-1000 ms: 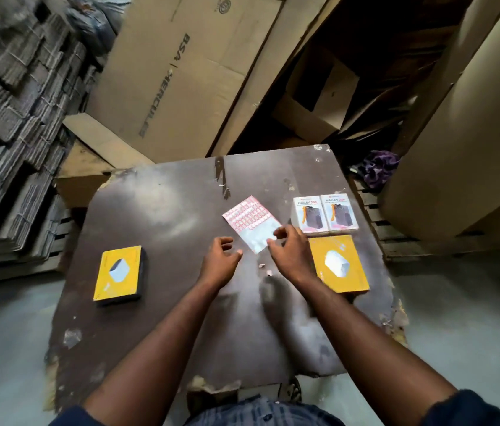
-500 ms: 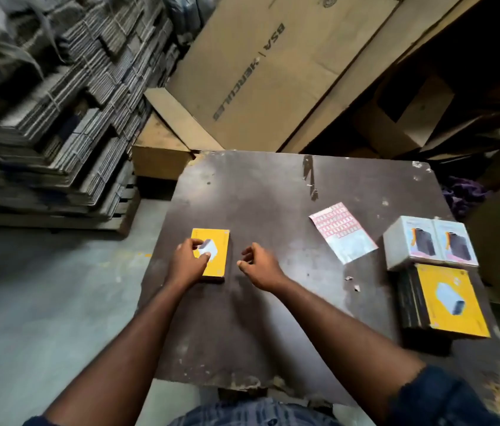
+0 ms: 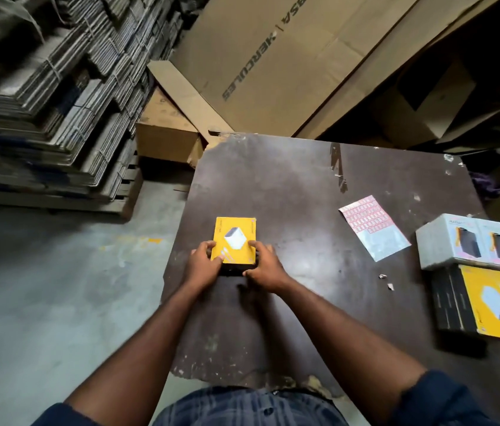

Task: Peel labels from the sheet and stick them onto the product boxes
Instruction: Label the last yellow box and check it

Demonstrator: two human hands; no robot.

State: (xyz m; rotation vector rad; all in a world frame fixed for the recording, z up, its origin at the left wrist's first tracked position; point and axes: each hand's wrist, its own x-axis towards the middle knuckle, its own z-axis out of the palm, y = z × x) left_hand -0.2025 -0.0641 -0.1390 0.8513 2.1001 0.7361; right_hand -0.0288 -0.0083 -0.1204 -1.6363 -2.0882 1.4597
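Note:
A yellow product box (image 3: pixel 236 238) with a white cube picture lies on the dark table (image 3: pixel 304 186) near its left edge. My left hand (image 3: pixel 204 265) grips the box's near left corner, thumb on top. My right hand (image 3: pixel 265 267) grips its near right corner. The label sheet (image 3: pixel 373 229), pink labels on its far half and bare backing nearer me, lies flat to the right, untouched. At the right edge sit two white boxes (image 3: pixel 473 244) side by side and a stack of yellow boxes (image 3: pixel 494 305).
Two small paper scraps (image 3: pixel 386 281) lie on the table near the sheet. Bundled flat cartons (image 3: pixel 42 103) stack high on a pallet at left. Large cardboard sheets (image 3: pixel 273 56) lean behind the table. Grey concrete floor (image 3: pixel 58 287) lies to the left.
My view swung left. Both hands left the label sheet and travelled to the yellow box on the left. Half a second ago only my left hand touched it; now both grip it.

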